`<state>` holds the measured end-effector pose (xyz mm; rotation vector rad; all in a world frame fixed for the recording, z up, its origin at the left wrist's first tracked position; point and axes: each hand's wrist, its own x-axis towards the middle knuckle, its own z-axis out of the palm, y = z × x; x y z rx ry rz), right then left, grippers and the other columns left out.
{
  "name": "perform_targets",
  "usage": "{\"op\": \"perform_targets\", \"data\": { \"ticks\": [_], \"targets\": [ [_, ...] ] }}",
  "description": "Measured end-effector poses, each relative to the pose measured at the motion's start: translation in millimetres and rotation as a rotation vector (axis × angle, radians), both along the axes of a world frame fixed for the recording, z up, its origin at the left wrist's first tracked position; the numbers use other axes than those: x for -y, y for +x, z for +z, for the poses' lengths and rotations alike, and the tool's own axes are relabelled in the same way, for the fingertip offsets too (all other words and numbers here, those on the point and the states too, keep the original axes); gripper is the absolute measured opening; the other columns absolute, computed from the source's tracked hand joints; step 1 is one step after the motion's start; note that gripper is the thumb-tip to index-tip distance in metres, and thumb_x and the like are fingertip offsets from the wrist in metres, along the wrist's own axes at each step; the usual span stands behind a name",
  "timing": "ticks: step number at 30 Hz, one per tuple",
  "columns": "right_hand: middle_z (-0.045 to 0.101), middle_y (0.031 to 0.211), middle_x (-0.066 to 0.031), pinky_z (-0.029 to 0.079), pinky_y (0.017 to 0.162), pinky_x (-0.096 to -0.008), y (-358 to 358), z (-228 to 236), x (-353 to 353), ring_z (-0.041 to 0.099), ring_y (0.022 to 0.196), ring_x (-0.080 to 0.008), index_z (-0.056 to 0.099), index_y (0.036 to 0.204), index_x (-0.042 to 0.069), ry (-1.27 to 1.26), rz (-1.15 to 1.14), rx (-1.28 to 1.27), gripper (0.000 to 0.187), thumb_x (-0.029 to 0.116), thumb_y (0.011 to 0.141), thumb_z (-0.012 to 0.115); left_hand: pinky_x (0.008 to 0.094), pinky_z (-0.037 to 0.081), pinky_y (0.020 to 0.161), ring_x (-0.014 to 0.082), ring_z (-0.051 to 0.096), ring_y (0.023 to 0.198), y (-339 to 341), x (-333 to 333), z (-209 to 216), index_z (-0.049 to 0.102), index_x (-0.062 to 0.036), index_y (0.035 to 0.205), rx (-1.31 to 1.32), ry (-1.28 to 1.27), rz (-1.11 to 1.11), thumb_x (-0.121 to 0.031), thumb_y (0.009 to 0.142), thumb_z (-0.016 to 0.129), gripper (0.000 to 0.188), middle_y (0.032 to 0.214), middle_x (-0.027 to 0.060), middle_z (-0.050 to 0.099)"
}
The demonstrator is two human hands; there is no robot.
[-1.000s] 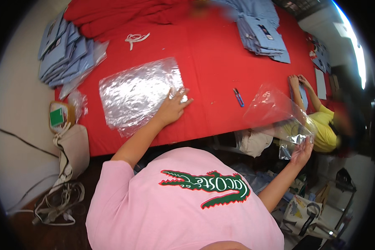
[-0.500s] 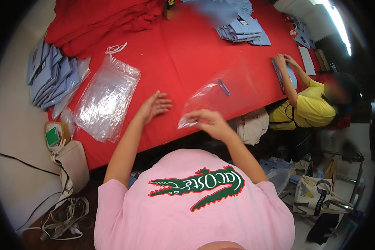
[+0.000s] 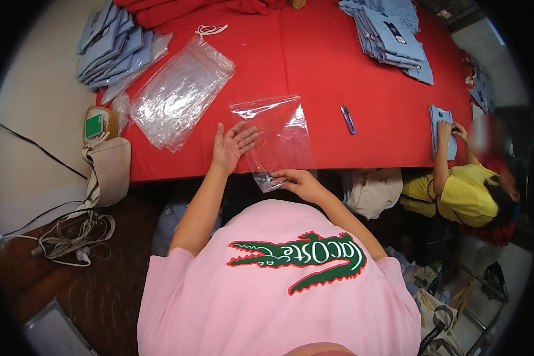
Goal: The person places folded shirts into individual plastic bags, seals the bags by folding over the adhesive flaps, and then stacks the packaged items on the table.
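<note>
In the head view, a clear, rectangular plastic bag (image 3: 282,130) extended across the near edge of the red cloth-covered bench (image 3: 385,148), its near end past that edge. The person's right hand (image 3: 301,183) pinched that end between thumb and fingers, probably because limp film needs one fixed end to stay spread. The left hand (image 3: 229,152) was grasping nothing, fingers parted and palm turned up; it overlapped the bag's left side, but whether it touched the film I could not tell.

A shiny pile of clear plastic bags (image 3: 181,95) lay slanted toward the left edge, apparently for easy reach. Only a narrow strip of cloth separated it from the bag; a wider stretch ran rightward to a slim blue tool (image 3: 347,120), giving sideways room. Folded light-blue garments (image 3: 114,46) bounded the far left corner, and a co-worker in yellow (image 3: 469,193) the right.
</note>
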<state>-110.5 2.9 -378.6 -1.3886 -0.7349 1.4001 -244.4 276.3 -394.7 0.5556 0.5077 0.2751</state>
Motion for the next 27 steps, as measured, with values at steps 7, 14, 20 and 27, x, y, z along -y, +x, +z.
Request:
{"op": "perform_targets", "data": {
  "ticks": [7, 14, 20, 27],
  "targets": [
    [0.078, 0.122, -0.0101, 0.056, 0.101, -0.0329, 11.5, 43.3, 43.0, 0.071, 0.114, -0.0155, 0.071, 0.137, 0.002, -0.05, 0.151, 0.128, 0.036, 0.01, 0.101, 0.074, 0.0367, 0.062, 0.098, 0.0249, 0.076, 0.108, 28.1, 51.3, 19.4, 0.062, 0.0022, 0.139, -0.218, 0.467, 0.065, -0.003, 0.1, 0.072, 0.041, 0.124, 0.017, 0.076],
    [0.07, 0.122, -0.0103, 0.057, 0.087, -0.0322, 60.5, 124.4, 81.1, 0.069, 0.097, -0.0162, 0.068, 0.136, 0.002, 0.122, -0.33, 0.454, 0.048, 0.019, 0.094, 0.084, 0.0283, 0.056, 0.093, 0.0128, 0.071, 0.098, 64.5, 165.1, 90.8, 0.06, -0.0013, 0.15, -0.203, 0.911, -0.066, 0.003, 0.092, 0.076, 0.06, 0.108, 0.0064, 0.077],
    [0.068, 0.135, -0.0212, 0.054, 0.098, -0.0367, 62.1, 112.5, 134.8, 0.069, 0.117, -0.0286, 0.061, 0.142, -0.008, -0.005, -0.464, 0.547, 0.068, 0.041, 0.098, 0.079, 0.0369, 0.054, 0.103, 0.0327, 0.069, 0.119, 100.1, 279.7, 103.5, 0.035, -0.0186, 0.171, 0.037, 1.319, -0.419, -0.004, 0.091, 0.076, 0.091, 0.137, 0.0177, 0.067],
    [0.078, 0.111, -0.0128, 0.052, 0.098, -0.0336, 81.4, 84.1, 244.3, 0.068, 0.113, -0.0227, 0.077, 0.118, -0.003, 0.044, -0.877, 0.214, 0.026, 0.017, 0.102, 0.072, 0.0493, 0.037, 0.126, 0.038, 0.047, 0.152, 120.5, 311.7, 122.8, 0.026, -0.0118, 0.173, 0.168, 1.13, -0.787, -0.02, 0.085, 0.089, 0.108, 0.157, 0.0212, 0.051]
  ]
}}
